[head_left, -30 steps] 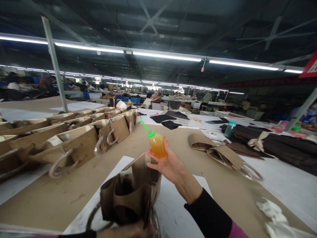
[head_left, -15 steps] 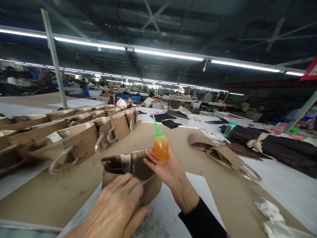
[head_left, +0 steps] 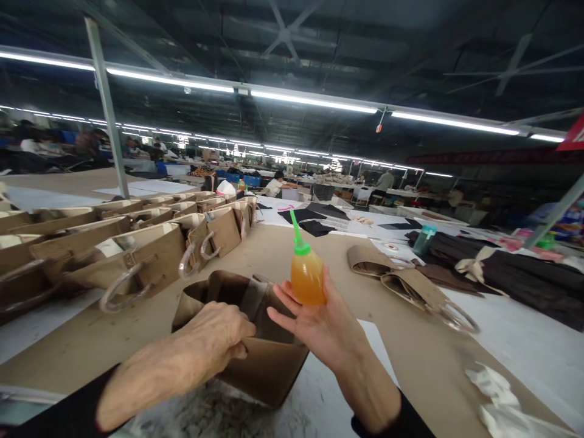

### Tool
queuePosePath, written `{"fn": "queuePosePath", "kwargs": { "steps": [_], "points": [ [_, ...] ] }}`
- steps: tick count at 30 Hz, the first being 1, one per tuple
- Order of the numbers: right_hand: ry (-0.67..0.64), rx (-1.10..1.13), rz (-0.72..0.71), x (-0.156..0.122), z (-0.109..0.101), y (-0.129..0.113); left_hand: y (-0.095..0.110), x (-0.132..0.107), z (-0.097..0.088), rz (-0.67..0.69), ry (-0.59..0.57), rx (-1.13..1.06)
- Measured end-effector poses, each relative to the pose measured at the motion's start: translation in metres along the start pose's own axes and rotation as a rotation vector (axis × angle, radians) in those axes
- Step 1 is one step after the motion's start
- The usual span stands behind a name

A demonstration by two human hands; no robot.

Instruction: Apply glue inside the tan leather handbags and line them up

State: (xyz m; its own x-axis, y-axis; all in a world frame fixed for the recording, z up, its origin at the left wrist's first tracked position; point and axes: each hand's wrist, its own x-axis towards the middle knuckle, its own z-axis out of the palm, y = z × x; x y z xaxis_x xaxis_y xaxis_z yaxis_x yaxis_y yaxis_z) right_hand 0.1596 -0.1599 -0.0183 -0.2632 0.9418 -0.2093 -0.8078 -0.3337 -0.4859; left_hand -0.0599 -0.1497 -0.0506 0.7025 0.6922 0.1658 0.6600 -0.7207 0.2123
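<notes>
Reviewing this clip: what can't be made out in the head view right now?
Inside of the brown bag: the left hand covers the opening.
Base of the squeeze bottle: the right hand hides it.
White crumpled material: cut off by the bottom edge.
Far workers: too small to see what they handle.

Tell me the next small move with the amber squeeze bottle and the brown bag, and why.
Probably tilt the squeeze bottle so its green nozzle points down toward the brown bag's open mouth. The right hand holds the bottle upright just beside that opening, and the left hand is curled over the bag's rim, seemingly steadying it.
</notes>
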Motion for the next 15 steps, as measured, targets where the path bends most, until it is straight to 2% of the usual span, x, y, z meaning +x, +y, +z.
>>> {"fn": "queuePosePath", "kwargs": {
  "steps": [3,6,8,11,13,15],
  "points": [
    [-0.022,0.009,0.011,-0.007,0.0,0.006,-0.003,-0.01,-0.007,0.011,-0.104,-0.048],
    [0.024,0.022,0.036,-0.007,-0.004,0.011,-0.003,-0.019,-0.004,-0.023,-0.115,-0.191],
    [0.047,0.022,0.04,-0.004,-0.006,0.01,-0.002,-0.024,-0.005,-0.134,-0.08,-0.344],
    [0.03,-0.004,0.011,0.003,-0.005,0.004,-0.001,-0.021,-0.013,-0.374,0.016,-0.486],
    [0.035,-0.027,-0.024,0.006,-0.004,0.0,-0.002,-0.01,-0.02,-0.49,0.051,-0.47],
    [0.076,-0.028,-0.044,0.009,-0.004,-0.001,-0.007,0.006,-0.025,-0.544,0.014,-0.402]
  ]
}}
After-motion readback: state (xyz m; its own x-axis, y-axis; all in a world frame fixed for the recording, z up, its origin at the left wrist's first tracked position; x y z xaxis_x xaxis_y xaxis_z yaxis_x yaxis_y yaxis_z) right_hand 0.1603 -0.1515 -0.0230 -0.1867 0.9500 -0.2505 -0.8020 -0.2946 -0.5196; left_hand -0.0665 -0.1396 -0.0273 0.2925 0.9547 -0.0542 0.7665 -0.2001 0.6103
